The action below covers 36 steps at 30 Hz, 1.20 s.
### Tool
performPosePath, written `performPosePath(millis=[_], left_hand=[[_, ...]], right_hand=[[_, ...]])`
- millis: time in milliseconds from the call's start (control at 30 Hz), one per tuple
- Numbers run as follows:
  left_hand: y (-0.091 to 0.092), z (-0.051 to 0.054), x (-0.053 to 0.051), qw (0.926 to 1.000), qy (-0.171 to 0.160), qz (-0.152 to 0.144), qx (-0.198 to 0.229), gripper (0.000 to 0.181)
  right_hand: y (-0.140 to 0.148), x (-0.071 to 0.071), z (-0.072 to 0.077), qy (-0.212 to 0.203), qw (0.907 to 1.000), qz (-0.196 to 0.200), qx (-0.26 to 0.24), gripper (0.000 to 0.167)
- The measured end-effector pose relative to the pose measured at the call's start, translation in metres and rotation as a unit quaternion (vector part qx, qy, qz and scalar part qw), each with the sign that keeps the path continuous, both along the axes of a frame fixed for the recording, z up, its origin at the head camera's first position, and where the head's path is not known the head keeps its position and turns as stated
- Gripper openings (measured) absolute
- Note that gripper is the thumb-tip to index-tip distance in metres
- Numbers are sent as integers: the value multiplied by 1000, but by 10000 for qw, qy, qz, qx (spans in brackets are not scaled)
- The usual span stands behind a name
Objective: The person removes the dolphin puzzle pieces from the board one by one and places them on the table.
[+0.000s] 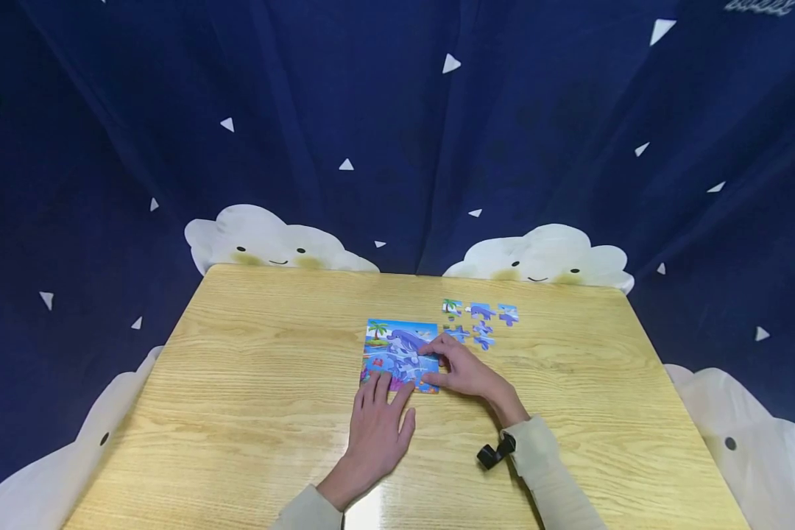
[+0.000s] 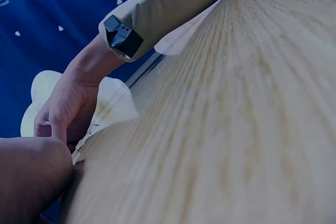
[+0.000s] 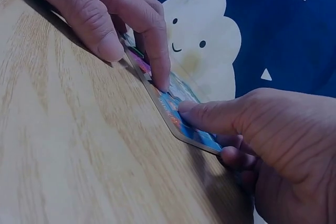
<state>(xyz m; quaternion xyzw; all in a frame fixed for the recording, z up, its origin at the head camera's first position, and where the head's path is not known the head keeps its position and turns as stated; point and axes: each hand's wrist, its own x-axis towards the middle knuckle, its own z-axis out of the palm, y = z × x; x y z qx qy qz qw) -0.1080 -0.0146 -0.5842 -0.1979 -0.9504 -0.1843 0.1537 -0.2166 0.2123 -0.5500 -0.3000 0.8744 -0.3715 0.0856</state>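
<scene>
A dolphin jigsaw puzzle [image 1: 400, 335] lies flat on the wooden table, printed with a palm tree and sea. My left hand [image 1: 377, 434] rests on its near edge with straight, spread fingers, the fingertips touching the picture. From the right side, my right hand [image 1: 467, 368] holds the puzzle, with thumb and index finger on its face. In the right wrist view, the right thumb [image 3: 210, 115] lies on top, and curled fingers are at the edge. Whether a single piece sits beneath them is hidden. The left wrist view shows the right hand [image 2: 71, 103] but not the puzzle.
Several loose puzzle pieces [image 1: 482, 335] lie beyond the right hand, to the puzzle's right. The wooden table [image 1: 252, 412] extends on both sides. A dark blue curtain [image 1: 384, 110] with white triangles and clouds hangs behind it. A black device [image 1: 495, 451] sits on the right wrist.
</scene>
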Motion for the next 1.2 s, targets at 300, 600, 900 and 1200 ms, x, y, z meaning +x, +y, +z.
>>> performPosePath(millis=[300, 600, 900, 1200], left_hand=[[0, 0, 1, 10000, -50, -8, 40, 44], [-1, 1, 1, 9998, -165, 26, -107, 44], [0, 2, 2, 9997, -249, 32, -70, 43], [0, 2, 1, 9996, -249, 44, -118, 44]], right_hand=[[-1, 1, 2, -65, 9999, -81, -60, 40], [-6, 3, 3, 179, 9996, -185, 100, 39], [-3, 3, 2, 22, 9992, -352, 169, 57], [-4, 0, -2, 310, 9992, -254, 61, 35]])
